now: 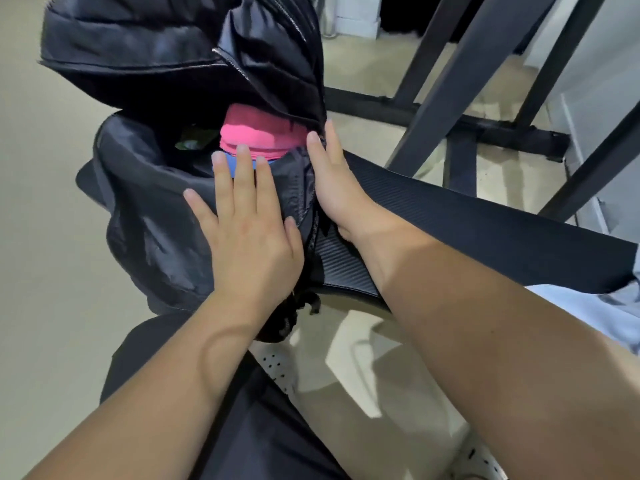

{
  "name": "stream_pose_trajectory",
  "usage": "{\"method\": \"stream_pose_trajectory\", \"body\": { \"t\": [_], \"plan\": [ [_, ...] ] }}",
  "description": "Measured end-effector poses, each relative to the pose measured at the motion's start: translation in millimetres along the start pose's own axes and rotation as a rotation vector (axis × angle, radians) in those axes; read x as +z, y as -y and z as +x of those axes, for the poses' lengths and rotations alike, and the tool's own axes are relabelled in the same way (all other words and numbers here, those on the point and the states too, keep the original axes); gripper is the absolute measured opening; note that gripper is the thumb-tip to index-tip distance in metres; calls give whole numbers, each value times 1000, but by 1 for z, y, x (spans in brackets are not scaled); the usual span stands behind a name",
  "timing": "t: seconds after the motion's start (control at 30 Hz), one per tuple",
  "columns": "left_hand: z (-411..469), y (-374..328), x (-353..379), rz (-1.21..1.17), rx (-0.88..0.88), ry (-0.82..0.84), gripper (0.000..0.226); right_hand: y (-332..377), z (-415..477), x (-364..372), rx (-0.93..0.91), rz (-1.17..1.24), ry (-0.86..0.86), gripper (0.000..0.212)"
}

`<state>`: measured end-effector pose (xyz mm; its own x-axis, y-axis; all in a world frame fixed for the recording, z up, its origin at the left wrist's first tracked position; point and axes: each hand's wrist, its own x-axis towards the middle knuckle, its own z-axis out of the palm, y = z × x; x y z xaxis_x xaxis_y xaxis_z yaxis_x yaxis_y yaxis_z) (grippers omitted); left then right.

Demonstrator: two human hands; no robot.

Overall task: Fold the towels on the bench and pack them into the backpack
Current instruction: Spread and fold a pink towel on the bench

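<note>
the backpack (156, 209) sags open off the bench (485, 220) end, both hands flat on it, fingers straight, gripping nothing: left hand (249, 237) on the front panel, right hand (336, 188) along the zipper edge. just past the left fingertips sit a pink towel (263, 140) and blue towel (231, 168) (already inside). a hard push could tip the overhanging backpack onto the beige floor (52, 237). black frame (457, 81) bars stand beyond the right hand.

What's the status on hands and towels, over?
Both hands open: left hand flat on backpack, right hand at its zipper edge. Pink towel and blue towel inside, backpack unzipped. Nothing in the way.
</note>
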<state>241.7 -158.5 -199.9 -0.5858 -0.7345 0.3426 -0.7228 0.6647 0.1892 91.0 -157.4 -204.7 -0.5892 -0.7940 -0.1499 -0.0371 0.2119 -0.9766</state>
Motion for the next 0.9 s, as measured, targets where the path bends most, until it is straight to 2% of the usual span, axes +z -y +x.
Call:
{"method": "stream_pose_trajectory", "body": {
  "t": [0.13,0.23,0.4,0.47,0.53,0.7,0.83,0.9],
  "plan": [
    [-8,-38,4,-49,153,-25,70,-19,-24,-52,-13,-118,-70,64],
    [-15,-82,10,-65,251,20,71,-38,-47,-100,2,-291,-164,60],
    [-39,-153,32,-143,471,274,63,-78,-97,-190,45,-736,-339,58],
    [-49,-179,45,-181,577,397,54,-92,-118,-221,131,-941,-405,60],
    [-57,-205,59,-222,663,503,41,-107,-140,-245,239,-1041,-463,60],
    [-83,-258,88,-224,788,665,55,-144,-189,-278,340,-1155,-564,54],
    [-89,-264,93,-117,776,680,73,-131,-189,-292,69,-1112,-728,43],
    [-86,-260,94,-2,768,668,78,-124,-192,-308,97,-1117,-831,46]
  ]
}}
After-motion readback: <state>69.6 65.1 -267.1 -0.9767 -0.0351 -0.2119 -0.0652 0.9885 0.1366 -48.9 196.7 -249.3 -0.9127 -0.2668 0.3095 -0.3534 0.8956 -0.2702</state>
